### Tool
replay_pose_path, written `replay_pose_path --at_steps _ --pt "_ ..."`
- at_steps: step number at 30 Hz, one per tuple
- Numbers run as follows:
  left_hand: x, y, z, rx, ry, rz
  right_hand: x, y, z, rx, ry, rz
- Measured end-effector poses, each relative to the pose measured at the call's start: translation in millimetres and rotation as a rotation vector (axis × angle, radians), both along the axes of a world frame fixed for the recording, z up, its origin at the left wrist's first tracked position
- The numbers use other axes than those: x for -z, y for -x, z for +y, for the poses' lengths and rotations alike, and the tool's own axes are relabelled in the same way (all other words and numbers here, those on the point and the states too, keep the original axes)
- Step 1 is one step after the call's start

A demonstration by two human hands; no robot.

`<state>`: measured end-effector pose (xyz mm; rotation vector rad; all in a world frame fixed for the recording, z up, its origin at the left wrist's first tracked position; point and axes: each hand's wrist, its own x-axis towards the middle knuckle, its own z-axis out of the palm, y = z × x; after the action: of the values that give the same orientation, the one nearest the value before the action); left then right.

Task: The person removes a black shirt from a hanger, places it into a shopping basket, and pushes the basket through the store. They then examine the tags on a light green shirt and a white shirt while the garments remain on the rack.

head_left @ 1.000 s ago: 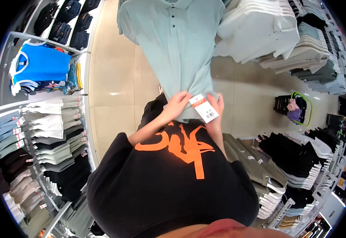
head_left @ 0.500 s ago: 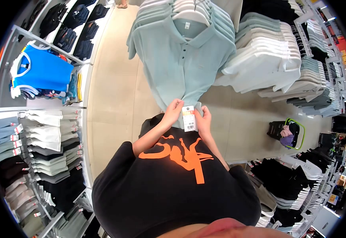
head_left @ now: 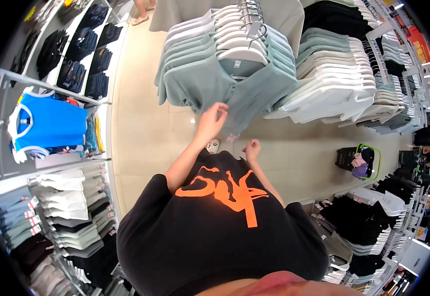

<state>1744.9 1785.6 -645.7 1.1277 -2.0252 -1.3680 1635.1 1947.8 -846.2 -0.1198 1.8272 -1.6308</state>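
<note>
A light green polo shirt [head_left: 242, 106] hangs at the front of a rail on a white hanger [head_left: 244, 54], its lower part blurred. My left hand [head_left: 213, 121] is just at the shirt's front, fingers loosely bent and apart, holding nothing. Below the hem a price tag [head_left: 232, 137] shows as a pale smear. Lower and to the right, my right hand [head_left: 252, 149] is apart from the shirt, its fingers curled in with nothing visible in them.
More polo shirts [head_left: 336, 84] in white, green and black hang on the right. A black basket [head_left: 345, 158] with a green handle and clothes stands on the floor. Shelves of folded jeans [head_left: 72, 74] and a blue tank top [head_left: 54, 121] line the left. A person's feet [head_left: 140, 19] show at the top.
Both hands have let go of the shirt's hem and price tag. The shirt has swung back toward the rail. My left hand has risen slightly; my right has dropped a little.
</note>
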Motion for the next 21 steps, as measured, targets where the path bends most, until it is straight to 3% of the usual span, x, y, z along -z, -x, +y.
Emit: replay_pose_path --at_steps 3,6,10,16,21 --pt "-15.3 18.4 -20.7 -0.017 0.207 0.01 -42.0 -0.9 -28.3 -0.03 0.136 0.206" --pt "-13.2 38.4 -32.4 -0.084 0.661 -0.11 -123.3 6.1 -69.5 -0.206 0.137 0.497" --pt "-2.5 52.2 -38.4 -0.116 0.745 -0.172 -198.4 22.4 -118.3 -0.399 0.014 0.88" --pt "3.4 62.6 -45.5 -0.144 0.848 -0.188 -197.6 42.6 -158.8 -0.457 -0.287 1.277" --pt "5.4 64.9 -49.6 -0.117 0.945 -0.248 -179.4 34.4 -164.8 -0.346 -0.314 1.281"
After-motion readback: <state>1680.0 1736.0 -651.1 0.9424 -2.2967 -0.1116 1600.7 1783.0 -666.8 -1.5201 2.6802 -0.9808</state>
